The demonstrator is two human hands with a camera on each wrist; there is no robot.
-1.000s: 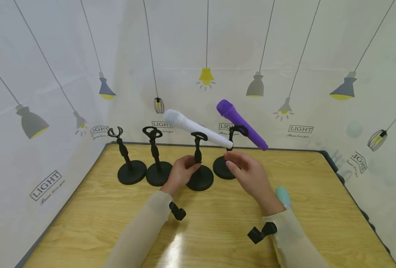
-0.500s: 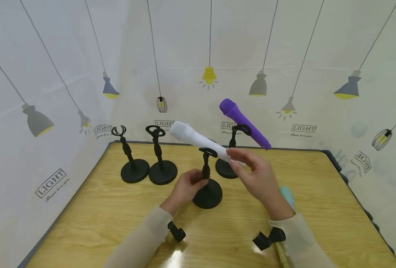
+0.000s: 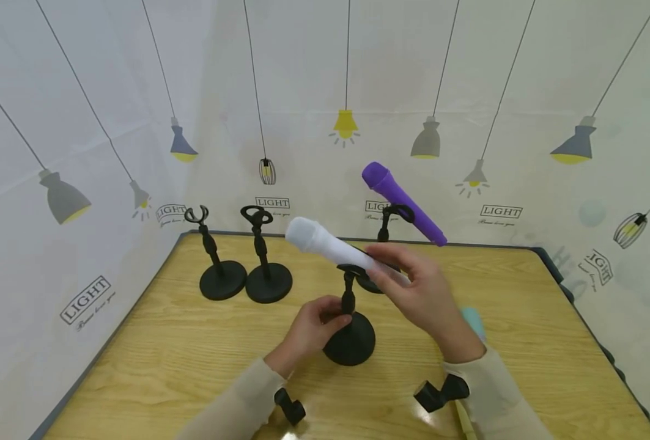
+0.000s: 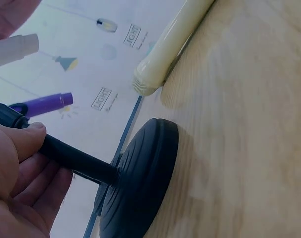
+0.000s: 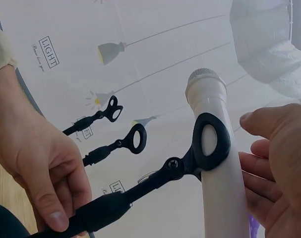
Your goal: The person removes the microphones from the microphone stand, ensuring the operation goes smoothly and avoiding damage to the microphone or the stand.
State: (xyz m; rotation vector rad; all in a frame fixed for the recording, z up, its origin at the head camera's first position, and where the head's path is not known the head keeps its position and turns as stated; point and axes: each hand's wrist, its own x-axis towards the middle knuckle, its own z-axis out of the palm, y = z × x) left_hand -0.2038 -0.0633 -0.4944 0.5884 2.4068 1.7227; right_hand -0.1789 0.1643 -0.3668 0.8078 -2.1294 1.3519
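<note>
My left hand [image 3: 315, 327] grips the post of a black desktop microphone stand [image 3: 352, 342], thumb and fingers around it. The round base [image 4: 145, 173] appears tilted near the tabletop in the left wrist view. A white microphone [image 3: 330, 244] sits slanted in that stand's clip [image 5: 223, 141], head up to the left. My right hand [image 3: 421, 293] is around the microphone's lower end. In the right wrist view its thumb stands apart from the handle, with the other fingers loosely bent along the far side; firm contact cannot be told.
Behind, a purple microphone [image 3: 404, 205] rests in another stand [image 3: 384, 229]. Two bare stands, one [image 3: 267, 281] beside the other [image 3: 222, 280], are at the left. A teal microphone [image 3: 472, 321] and a pale yellow one [image 4: 165, 54] lie at the right, partly behind the right arm.
My left hand has drawn the stand with the white microphone toward me and slightly right, away from the row. My right hand has moved slightly right and down, staying by the microphone's lower end.
</note>
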